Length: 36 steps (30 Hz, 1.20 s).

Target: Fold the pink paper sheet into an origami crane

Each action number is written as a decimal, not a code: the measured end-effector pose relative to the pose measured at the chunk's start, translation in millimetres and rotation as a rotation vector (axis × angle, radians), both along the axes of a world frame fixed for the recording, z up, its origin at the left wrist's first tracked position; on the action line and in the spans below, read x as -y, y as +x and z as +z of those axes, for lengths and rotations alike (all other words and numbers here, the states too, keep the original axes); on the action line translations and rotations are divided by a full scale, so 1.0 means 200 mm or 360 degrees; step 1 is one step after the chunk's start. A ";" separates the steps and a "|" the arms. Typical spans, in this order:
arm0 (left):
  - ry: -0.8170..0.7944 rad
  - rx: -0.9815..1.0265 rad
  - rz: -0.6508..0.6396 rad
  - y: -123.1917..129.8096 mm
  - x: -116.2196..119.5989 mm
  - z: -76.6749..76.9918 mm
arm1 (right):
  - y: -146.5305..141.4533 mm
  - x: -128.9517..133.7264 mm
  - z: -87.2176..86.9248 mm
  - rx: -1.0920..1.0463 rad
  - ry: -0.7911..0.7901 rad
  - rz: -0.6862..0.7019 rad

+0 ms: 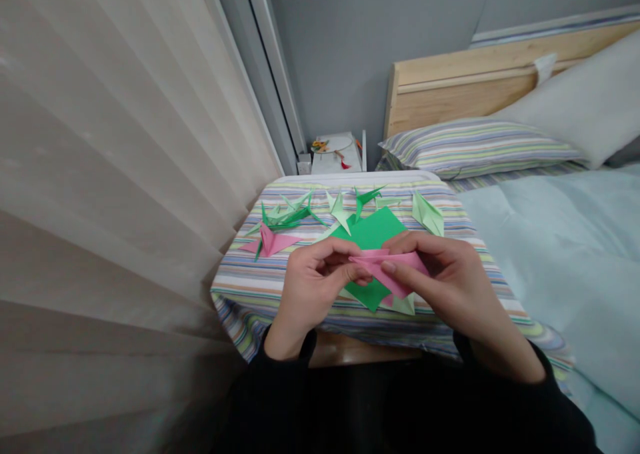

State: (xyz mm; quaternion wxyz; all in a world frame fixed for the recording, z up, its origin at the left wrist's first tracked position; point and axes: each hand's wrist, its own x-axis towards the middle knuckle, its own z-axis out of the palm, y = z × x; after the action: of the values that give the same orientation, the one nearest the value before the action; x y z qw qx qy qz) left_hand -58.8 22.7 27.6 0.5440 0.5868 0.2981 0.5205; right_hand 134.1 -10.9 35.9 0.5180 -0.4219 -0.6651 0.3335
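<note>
A folded pink paper is held between both hands above the table. My left hand pinches its left end, thumb and fingers closed. My right hand grips its right part, with the thumb pressed on the front. Beneath the hands lies a flat green paper sheet, partly hidden by them. Behind and to the left are several folded green paper pieces and a pink folded piece. A pale green folded piece rests at the back right.
A striped cloth covers the small table. A pale curtain hangs at the left. On the right is a bed with a light blue cover and a striped pillow. A white stand with small items is behind the table.
</note>
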 end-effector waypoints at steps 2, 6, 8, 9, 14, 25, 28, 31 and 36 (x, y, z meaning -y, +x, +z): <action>0.0009 0.0008 0.0037 0.00 0.00 0.01 | 0.01 0.00 0.00 -0.0023 0.0007 -0.0008; 0.0020 -0.0018 0.0045 0.01 0.01 0.01 | 0.01 -0.01 -0.01 -0.0061 0.0038 0.0017; 0.0021 -0.0023 0.0045 0.01 0.01 0.01 | 0.01 -0.01 -0.01 -0.0042 0.0047 0.0031; 0.0033 -0.0039 0.0042 0.01 0.01 0.01 | 0.00 -0.01 -0.01 -0.0024 0.0046 0.0034; 0.0264 -0.0109 0.0127 0.02 0.00 0.01 | 0.00 -0.02 -0.02 -0.0066 -0.0006 -0.0102; 0.0499 -0.0110 0.0140 0.02 0.00 -0.02 | 0.01 -0.03 -0.03 -0.0219 0.0073 -0.0097; 0.0373 -0.0020 0.0130 0.02 0.00 -0.03 | 0.02 -0.02 -0.03 -0.0214 0.0086 -0.0037; 0.0345 0.0002 0.0083 0.02 0.00 -0.04 | 0.03 -0.02 -0.03 -0.0236 0.0065 0.0000; 0.0471 -0.0084 0.0084 0.00 -0.01 -0.04 | 0.04 -0.03 -0.03 -0.0270 0.0007 0.0090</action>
State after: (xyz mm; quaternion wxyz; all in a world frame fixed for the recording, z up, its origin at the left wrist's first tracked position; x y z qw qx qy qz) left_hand -58.8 23.7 19.2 0.4297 0.6660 0.2476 0.5572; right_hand 141.9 -5.4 30.9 0.5639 -0.3721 -0.6312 0.3810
